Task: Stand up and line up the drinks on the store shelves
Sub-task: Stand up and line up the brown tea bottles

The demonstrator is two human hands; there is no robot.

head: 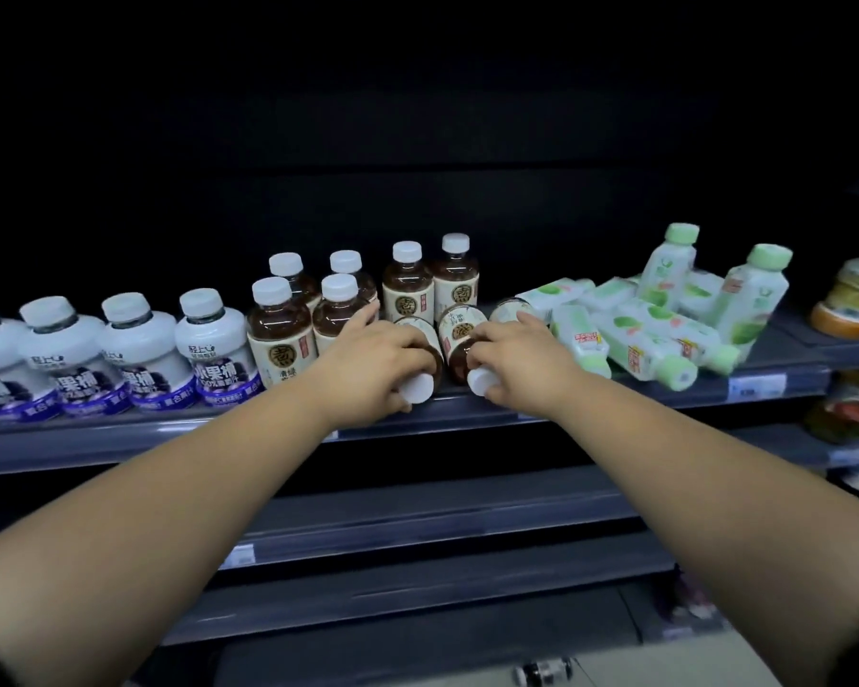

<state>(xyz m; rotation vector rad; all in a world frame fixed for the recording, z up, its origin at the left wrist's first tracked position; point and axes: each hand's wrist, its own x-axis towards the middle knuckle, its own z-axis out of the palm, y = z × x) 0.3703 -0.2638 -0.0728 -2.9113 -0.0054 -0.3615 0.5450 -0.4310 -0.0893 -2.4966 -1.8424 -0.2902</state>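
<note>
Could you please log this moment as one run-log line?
left hand: grips fallen left tea bottle | right hand: grips fallen right tea bottle | green-capped bottles: mostly toppled | next: likely stand both upright

We're in a shop, folks, at a dark drinks display: tiered shelves (169, 441) run across the frame, price tags (757, 387) sit on the front rail at right, and same-brand stock repeats along it, with white bottles (137, 349) at left, tea bottles (280, 334) in the centre, green-capped bottles (665, 270) at right.
</note>
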